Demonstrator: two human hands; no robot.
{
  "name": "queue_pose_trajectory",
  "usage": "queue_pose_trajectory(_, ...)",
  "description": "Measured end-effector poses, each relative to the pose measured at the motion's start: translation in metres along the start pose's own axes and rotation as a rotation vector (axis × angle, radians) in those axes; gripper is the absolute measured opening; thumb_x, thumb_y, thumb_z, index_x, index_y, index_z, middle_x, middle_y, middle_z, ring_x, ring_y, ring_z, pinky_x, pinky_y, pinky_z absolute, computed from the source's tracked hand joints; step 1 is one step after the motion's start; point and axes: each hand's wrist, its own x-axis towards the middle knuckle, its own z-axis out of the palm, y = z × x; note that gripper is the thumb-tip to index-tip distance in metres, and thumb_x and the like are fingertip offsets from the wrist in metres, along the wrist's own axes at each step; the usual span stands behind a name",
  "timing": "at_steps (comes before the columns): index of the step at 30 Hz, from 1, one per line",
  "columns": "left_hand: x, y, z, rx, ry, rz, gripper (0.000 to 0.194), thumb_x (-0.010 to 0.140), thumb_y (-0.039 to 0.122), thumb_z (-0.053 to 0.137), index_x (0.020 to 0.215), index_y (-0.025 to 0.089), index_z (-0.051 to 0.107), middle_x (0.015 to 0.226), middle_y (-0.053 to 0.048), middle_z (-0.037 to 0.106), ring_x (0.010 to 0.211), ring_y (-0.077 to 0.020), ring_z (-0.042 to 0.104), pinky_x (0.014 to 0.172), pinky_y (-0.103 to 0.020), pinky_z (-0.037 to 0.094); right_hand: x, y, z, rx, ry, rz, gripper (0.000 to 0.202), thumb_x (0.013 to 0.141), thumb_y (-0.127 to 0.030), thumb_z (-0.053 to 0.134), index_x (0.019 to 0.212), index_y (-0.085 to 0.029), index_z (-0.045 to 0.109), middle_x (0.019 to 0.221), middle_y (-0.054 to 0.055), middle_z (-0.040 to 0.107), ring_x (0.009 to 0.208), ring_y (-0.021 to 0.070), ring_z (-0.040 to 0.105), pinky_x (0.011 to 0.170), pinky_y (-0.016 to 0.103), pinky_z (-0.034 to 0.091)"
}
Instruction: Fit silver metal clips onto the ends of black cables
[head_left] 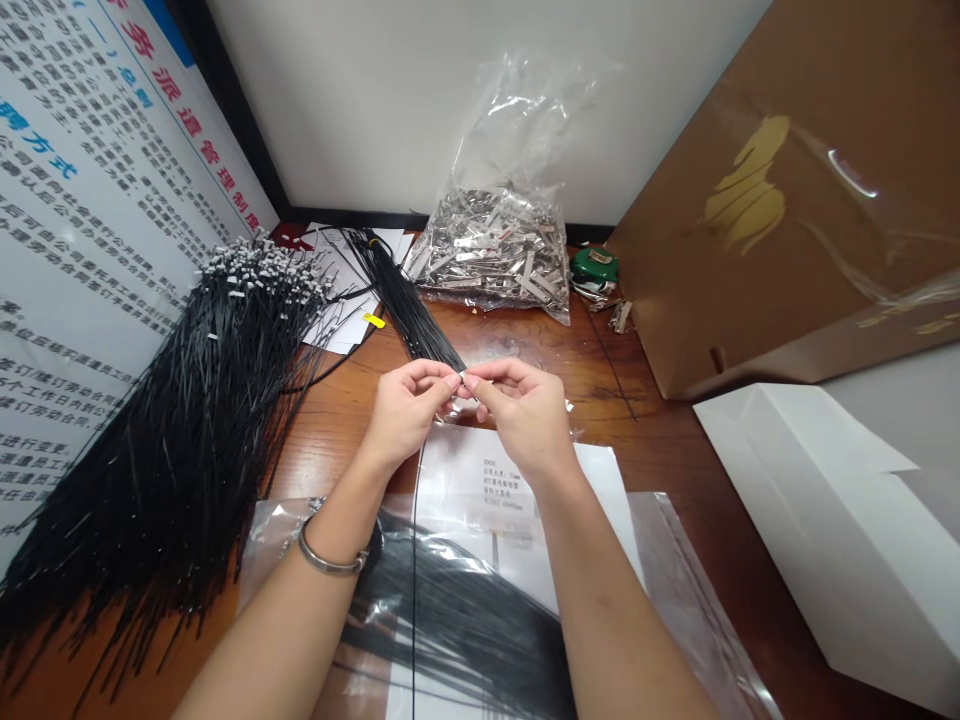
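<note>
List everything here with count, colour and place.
Wall: one, pale, back
Poster: one, white, left
Table: one, brown, beneath
Wire pile: one, black, left
Papers: several, white, back
Tag: one, yellow, left
Wire bundle: one, black, centre
Clip bag: one, clear, back
Unidentified item: one, green, back
Loose clips: several, silver, right
Loose wire: one, black, right
Brown box: one, brown, right
White box: one, white, right
Printed sheet: one, white, front
Wire bag: one, clear, front
Held wire: one, black, front
Bracelet: one, silver, left wrist
Left hand: one, bare, centre
Right hand: one, bare, centre
</note>
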Motion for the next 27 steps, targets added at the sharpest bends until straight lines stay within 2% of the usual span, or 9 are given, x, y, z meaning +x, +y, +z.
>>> queue_pose_trajectory(6, -0.0002, -0.0007, 0.0008, 0.004, 0.040, 0.019, 0.027, 0.059, 0.034, 0.080, 0.067, 0.013, 0.066, 0.059, -0.002, 0.068, 0.046, -0.0079, 0.053, 0.048, -0.021, 0.043, 0.0004, 0.0013, 0.0015, -0.031, -0.003, -0.027, 0.020, 0.068, -0.031, 0.074, 0.077, -0.015, 0.067, 0.067, 0.005, 0.070, 0.056, 0.0141, 0.061, 0.048, 0.025, 0.045)
queue_pose_trajectory(12, -0.0002, -0.0002, 0.0008, 0.014, 0.061, 0.056, 0.025, 0.061, 0.034, 0.079, 0.068, 0.013, 0.069, 0.062, -0.004, 0.069, 0.048, -0.0085, 0.054, 0.050, -0.022, 0.044, -0.0023, 0.0048, 0.0008, -0.231, 0.045, -0.111, 0.022, 0.074, -0.035, 0.068, 0.085, -0.017, 0.070, 0.064, 0.004, 0.068, 0.056, 0.0156, 0.060, 0.048, 0.026, 0.044)
queue_pose_trajectory(16, -0.0012, 0.0014, -0.0005, 0.038, 0.052, 0.082, 0.023, 0.064, 0.035, 0.078, 0.070, 0.013, 0.071, 0.065, -0.004, 0.071, 0.050, -0.0086, 0.054, 0.051, -0.022, 0.044, -0.0024, 0.0061, -0.0005, -0.300, 0.057, -0.166, 0.022, 0.076, -0.037, 0.066, 0.085, -0.018, 0.073, 0.059, 0.002, 0.064, 0.051, 0.0131, 0.053, 0.047, 0.026, 0.040)
queue_pose_trajectory(23, -0.0013, 0.0011, -0.0018, 0.018, 0.011, 0.085, 0.024, 0.066, 0.036, 0.077, 0.071, 0.013, 0.070, 0.062, -0.004, 0.070, 0.048, -0.0083, 0.053, 0.050, -0.021, 0.044, -0.0020, 0.0020, 0.0001, -0.335, 0.074, -0.178, 0.021, 0.077, -0.036, 0.065, 0.080, -0.017, 0.073, 0.047, -0.004, 0.049, 0.042, 0.0083, 0.034, 0.043, 0.025, 0.026)
queue_pose_trajectory(27, -0.0010, -0.0005, -0.0018, 0.020, 0.004, 0.081, 0.026, 0.067, 0.038, 0.076, 0.073, 0.013, 0.069, 0.063, -0.004, 0.069, 0.048, -0.0084, 0.053, 0.049, -0.022, 0.044, -0.0019, 0.0011, 0.0005, -0.327, 0.081, -0.185, 0.021, 0.078, -0.036, 0.064, 0.081, -0.016, 0.072, 0.046, -0.005, 0.046, 0.042, 0.0081, 0.033, 0.043, 0.024, 0.024)
